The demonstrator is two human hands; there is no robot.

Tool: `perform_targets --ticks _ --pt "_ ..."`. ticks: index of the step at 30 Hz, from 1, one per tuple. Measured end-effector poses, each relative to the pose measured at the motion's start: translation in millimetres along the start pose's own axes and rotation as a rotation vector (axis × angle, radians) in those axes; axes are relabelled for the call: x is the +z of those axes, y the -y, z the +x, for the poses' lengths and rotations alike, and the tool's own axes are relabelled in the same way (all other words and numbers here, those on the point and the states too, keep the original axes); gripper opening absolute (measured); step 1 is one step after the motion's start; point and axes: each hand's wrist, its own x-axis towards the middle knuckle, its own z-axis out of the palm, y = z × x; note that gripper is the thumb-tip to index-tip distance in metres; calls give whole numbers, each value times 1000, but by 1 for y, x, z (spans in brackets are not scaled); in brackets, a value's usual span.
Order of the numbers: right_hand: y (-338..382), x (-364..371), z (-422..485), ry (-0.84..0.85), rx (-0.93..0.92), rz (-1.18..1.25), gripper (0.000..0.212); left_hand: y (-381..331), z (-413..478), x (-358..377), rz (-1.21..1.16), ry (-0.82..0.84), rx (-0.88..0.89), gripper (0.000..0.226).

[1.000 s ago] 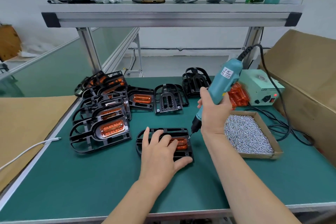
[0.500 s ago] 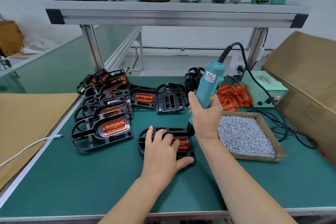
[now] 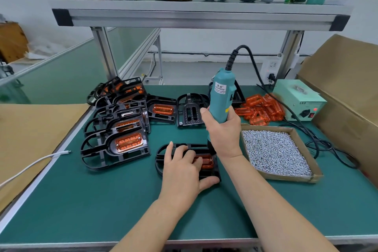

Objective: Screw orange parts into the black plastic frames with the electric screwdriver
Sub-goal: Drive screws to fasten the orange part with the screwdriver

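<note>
A black plastic frame (image 3: pixel 161 154) lies flat on the green mat in front of me, with an orange part (image 3: pixel 207 162) seated in it. My left hand (image 3: pixel 184 172) presses down on the frame, fingers spread over it and thumb at its near right corner. My right hand (image 3: pixel 224 135) grips the teal electric screwdriver (image 3: pixel 221 96), which stands nearly upright over the frame's far right corner. Its tip is hidden behind my hand.
Assembled frames (image 3: pixel 116 129) are stacked at the left, an unfilled frame (image 3: pixel 191 111) behind. Loose orange parts (image 3: pixel 259 108) lie by the power supply box (image 3: pixel 298 101). A cardboard tray of screws (image 3: pixel 274 152) sits right of my hand. A white cable (image 3: pixel 30 166) trails at left.
The screwdriver swung from a rightward tilt to nearly upright and moved over the frame's far right corner. My left hand stayed on the frame.
</note>
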Motion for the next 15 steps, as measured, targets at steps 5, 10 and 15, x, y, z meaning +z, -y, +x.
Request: perform_targets --ticks 5,10,15 --pt "-1 0 -1 -1 25 -21 22 1 -1 0 18 -2 9 72" --pt "6 2 -8 91 -18 -14 17 0 0 -2 16 9 3 72" --pt "13 -7 -9 167 -3 74 15 0 3 -6 33 48 12 74"
